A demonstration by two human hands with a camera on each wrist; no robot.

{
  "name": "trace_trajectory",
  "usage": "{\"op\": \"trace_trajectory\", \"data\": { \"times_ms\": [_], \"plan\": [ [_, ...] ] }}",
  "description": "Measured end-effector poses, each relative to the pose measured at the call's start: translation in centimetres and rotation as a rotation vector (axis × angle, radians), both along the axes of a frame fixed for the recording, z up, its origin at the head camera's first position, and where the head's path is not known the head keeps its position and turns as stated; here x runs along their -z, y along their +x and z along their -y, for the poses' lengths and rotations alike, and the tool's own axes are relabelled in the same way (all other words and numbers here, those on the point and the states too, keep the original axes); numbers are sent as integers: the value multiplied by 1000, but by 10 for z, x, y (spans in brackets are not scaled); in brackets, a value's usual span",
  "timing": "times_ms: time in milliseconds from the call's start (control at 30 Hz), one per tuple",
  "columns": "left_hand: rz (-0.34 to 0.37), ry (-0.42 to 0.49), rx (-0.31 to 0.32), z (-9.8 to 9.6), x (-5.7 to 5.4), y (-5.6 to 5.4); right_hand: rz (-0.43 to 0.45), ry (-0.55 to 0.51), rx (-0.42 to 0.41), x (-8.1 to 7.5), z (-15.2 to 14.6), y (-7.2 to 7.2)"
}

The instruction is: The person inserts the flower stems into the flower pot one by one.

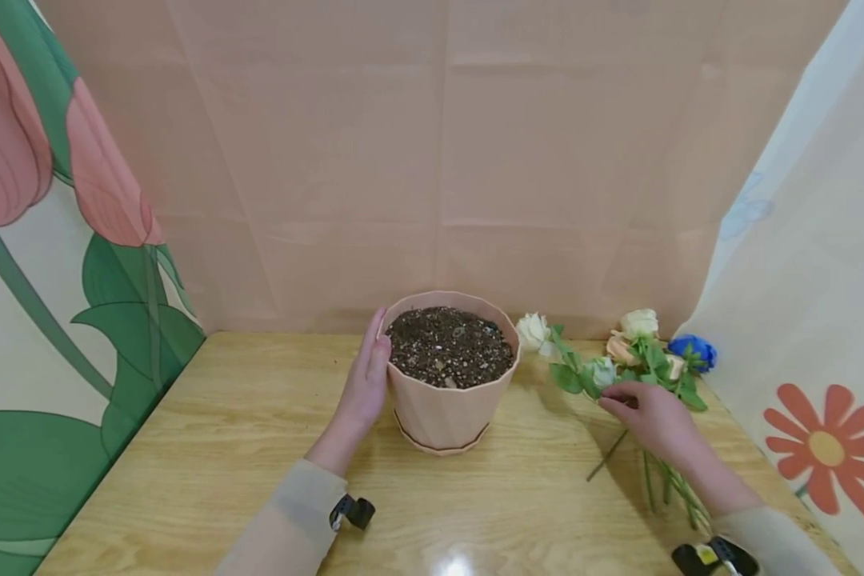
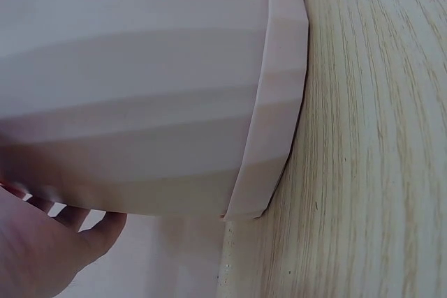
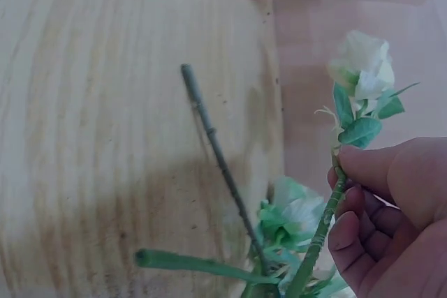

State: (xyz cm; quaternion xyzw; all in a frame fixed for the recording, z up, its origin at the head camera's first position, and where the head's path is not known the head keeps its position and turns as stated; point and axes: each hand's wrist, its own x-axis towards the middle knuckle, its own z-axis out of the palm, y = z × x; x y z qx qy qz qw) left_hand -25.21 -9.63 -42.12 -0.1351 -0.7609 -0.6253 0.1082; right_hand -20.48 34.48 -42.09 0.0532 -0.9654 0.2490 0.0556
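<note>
A pink faceted flowerpot (image 1: 442, 412) full of dark soil (image 1: 450, 348) stands upright on its saucer. My left hand (image 1: 367, 368) rests along the pot's left side, fingers extended and thumb by the rim. The left wrist view shows its fingertips against the pot wall (image 2: 133, 102). To the right of the pot, my right hand (image 1: 651, 412) pinches the green stem (image 3: 323, 225) of a white rose (image 3: 363, 64) between thumb and fingers. In the head view this white rose (image 1: 533, 331) points left, its bloom near the pot's rim.
Beneath and beyond my right hand lie several more flowers, among them a blue rose (image 1: 694, 352), a cream rose (image 1: 638, 322) and a pale green-white rose (image 1: 603, 372). Their stems (image 1: 680, 490) stretch toward the front. A pink cloth (image 1: 439, 160) hangs behind the wooden table (image 1: 259, 448).
</note>
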Motion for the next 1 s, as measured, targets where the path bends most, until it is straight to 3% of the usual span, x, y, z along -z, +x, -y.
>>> {"op": "trace_trajectory", "data": {
  "times_ms": [467, 767, 1000],
  "plan": [
    [-10, -2, -2, 0, 0, 0, 1, -119, 9, -37, 14, 8],
    [-13, -3, -1, 1, 1, -1, -146, -169, 0, -60, 28, 12],
    [-11, -9, -5, 1, 1, -2, -211, -215, 21, -79, 38, 12]
  ]
}}
